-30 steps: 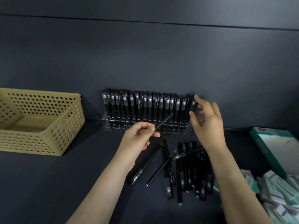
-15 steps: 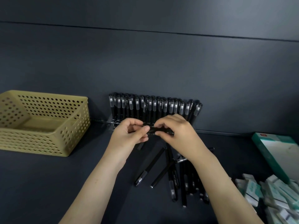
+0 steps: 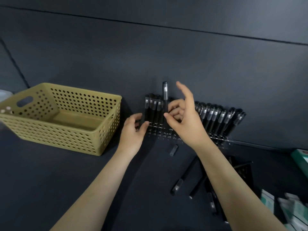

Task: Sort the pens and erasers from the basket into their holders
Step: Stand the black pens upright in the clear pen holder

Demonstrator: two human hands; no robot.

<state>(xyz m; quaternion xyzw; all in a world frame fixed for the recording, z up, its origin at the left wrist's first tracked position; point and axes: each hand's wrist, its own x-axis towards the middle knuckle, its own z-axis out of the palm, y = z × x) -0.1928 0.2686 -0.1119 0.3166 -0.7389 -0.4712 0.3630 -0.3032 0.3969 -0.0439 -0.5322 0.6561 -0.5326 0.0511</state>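
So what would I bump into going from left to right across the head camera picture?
First the yellow basket → left hand → raised pen → right hand → green box.

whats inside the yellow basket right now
Only the bare floor of the yellow basket shows, with nothing lying on the visible part. Its near wall covers the front strip of the floor, so that part cannot be checked.
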